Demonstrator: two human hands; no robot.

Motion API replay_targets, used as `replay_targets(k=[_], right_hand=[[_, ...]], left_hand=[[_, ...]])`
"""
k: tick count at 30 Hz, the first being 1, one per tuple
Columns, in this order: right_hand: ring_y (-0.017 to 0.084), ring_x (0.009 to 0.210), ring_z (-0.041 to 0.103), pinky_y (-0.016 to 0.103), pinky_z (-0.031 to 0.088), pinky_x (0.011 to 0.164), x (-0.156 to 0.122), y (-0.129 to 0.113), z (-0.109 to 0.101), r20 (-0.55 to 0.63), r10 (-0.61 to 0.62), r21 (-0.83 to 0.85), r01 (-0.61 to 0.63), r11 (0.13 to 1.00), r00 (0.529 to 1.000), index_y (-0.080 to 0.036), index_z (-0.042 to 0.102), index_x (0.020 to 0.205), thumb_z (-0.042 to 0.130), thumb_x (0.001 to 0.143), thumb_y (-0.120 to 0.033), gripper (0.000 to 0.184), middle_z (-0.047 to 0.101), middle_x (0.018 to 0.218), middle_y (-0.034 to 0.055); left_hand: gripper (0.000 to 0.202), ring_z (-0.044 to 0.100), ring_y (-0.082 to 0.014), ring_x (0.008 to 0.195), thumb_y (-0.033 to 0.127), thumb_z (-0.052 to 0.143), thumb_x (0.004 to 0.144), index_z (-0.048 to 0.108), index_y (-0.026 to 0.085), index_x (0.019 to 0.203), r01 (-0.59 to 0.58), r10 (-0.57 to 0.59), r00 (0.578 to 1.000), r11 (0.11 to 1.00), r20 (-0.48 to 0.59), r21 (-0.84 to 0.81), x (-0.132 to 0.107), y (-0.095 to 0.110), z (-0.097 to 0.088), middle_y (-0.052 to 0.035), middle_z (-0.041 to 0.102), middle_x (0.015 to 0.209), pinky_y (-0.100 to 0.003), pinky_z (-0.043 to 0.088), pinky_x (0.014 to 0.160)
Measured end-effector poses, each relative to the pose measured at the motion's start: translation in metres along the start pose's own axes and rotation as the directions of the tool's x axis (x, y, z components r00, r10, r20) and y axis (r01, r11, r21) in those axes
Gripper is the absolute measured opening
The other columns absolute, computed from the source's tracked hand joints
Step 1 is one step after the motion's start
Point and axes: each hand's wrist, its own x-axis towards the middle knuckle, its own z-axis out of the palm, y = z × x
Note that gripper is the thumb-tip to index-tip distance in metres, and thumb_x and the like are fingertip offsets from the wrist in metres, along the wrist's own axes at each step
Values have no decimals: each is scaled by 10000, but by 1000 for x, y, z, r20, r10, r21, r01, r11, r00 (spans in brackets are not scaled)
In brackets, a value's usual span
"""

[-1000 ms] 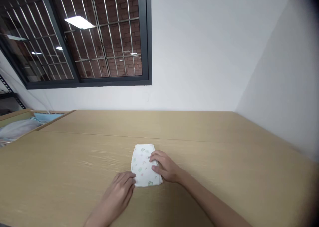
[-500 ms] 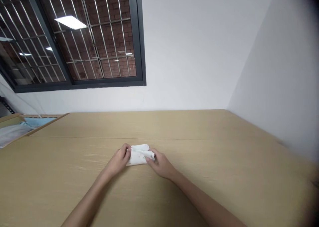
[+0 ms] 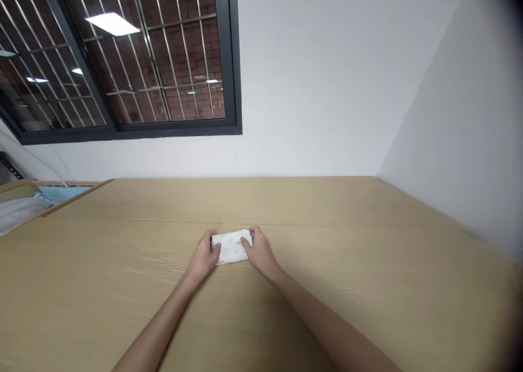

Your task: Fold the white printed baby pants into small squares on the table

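A small white cloth (image 3: 231, 247) with a faint green print lies folded into a compact bundle on the light wooden table (image 3: 327, 263). My left hand (image 3: 206, 256) grips its left end with thumb on top and fingers curled round the edge. My right hand (image 3: 257, 251) grips its right end the same way. Both arms reach forward from the bottom of the view.
A wooden box (image 3: 28, 203) with pale blue and white fabric in it stands at the far left. White walls meet at the table's back right corner. A barred window (image 3: 118, 61) sits above the table's left half.
The cloth lay longer and flat a second ago; its near end has been folded up and away from me, leaving a shorter bundle. Both hands moved forward and closed on its ends.
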Motion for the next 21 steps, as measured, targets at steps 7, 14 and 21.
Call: replay_targets(k=[7, 14, 21], right_hand=[[315, 1438, 381, 509, 322, 1171, -20, -27, -4, 101, -503, -355, 504, 788, 858, -132, 428, 1495, 423, 995, -245, 513, 458, 1536, 186], [281, 1511, 296, 504, 234, 1244, -22, -14, 5, 416, -504, -356, 645, 676, 757, -169, 323, 1590, 468, 982, -264, 632, 368, 1620, 129], [266, 1536, 247, 491, 227, 1256, -19, -4, -18, 460, -428, -347, 602, 719, 778, -96, 322, 1583, 388, 1016, -334, 618, 324, 1634, 150]], left_hand=[[639, 291, -328, 1508, 432, 406, 1007, 276, 79, 1524, -124, 138, 983, 985, -120, 118, -22, 28, 15, -245, 328, 1596, -586, 259, 1222], [768, 129, -292, 1563, 568, 244, 1032, 145, 46, 1587, -242, 171, 953, 926, 248, 291, -32, 22, 37, -233, 187, 1661, -567, 179, 1261], [830, 88, -307, 1563, 625, 202, 1018, 193, 10, 1576, -187, 72, 966, 861, 249, 473, -35, 10, 26, -225, 161, 1661, -549, 183, 1261]])
